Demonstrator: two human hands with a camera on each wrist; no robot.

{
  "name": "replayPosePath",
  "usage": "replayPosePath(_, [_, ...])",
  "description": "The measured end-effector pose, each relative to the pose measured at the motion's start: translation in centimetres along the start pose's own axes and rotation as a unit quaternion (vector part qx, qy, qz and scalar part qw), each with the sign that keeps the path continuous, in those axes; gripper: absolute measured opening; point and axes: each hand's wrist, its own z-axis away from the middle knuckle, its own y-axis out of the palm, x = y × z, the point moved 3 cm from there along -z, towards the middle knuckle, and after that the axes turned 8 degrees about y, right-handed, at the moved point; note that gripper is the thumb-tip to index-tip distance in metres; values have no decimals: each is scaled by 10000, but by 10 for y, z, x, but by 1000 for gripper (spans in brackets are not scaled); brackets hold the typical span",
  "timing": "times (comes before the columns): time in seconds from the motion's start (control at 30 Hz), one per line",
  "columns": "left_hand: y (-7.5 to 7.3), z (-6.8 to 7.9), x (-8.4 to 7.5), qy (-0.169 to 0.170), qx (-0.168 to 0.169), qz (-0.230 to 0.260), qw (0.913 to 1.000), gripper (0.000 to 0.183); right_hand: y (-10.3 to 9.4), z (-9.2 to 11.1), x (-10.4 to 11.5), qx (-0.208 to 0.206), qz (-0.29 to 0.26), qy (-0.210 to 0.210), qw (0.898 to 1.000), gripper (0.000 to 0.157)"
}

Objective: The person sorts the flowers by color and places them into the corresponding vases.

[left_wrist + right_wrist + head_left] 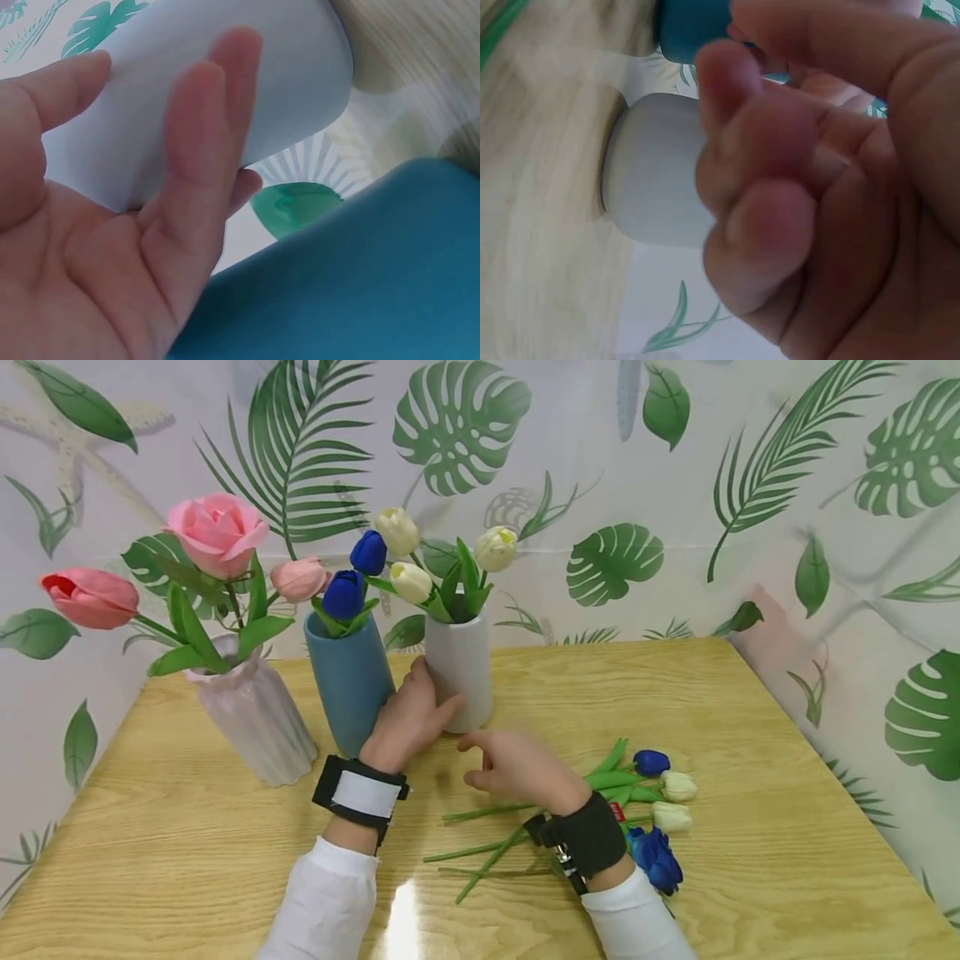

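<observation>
Between the blue vase (347,677) and the white vase (467,660) is my left hand (408,717), its fingers fairly straight along the white vase's left side and its thumb at the front. The left wrist view shows that hand (97,262) close against the white vase wall (300,82). My right hand (525,768) hovers in front of the white vase, fingers loosely bent with nothing in them. White tulips (495,548) stand in the white vase, and blue tulips (345,595) in the blue one.
At the left, a ribbed pink-white vase (258,722) holds a pink rose (216,533) and pink tulips (90,597). Loose flowers lie under and beside my right wrist: a blue tulip (651,763), white tulips (678,787) and a blue rose (658,862). A leaf-print cloth (540,435) hangs behind.
</observation>
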Motion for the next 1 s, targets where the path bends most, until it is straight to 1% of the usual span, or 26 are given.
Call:
replayPosePath(0.1, [-1,1,-3,-97,57,-128,9999,72,2,2,-1,321,68,21,9995,37])
replayPosePath(0.17, [-2,2,-4,-155,81,-177,9997,70,4,4,-2,457,166,96,9988,36])
replayPosePath(0.27, [-4,3,-5,-191,103,-206,9996,68,7,6,-6,736,319,354,9961,35])
replayPosePath(0.4, [-5,4,-6,-217,131,-203,9995,68,14,9,-12,1130,303,803,9899,33])
replayPosePath(0.5, [-5,4,-5,-265,152,-173,9994,68,19,9,-15,1207,234,926,9881,26])
replayPosePath(0.7, [-4,4,-3,-303,200,-206,9991,67,24,8,-17,1127,302,732,9905,19])
replayPosePath(0.9, [-5,4,-4,-295,228,-232,9990,66,26,11,-14,1556,135,530,9863,20])
replayPosePath(1.0, [-5,4,-4,-267,237,-225,9991,66,28,12,-12,1556,199,421,9867,19])
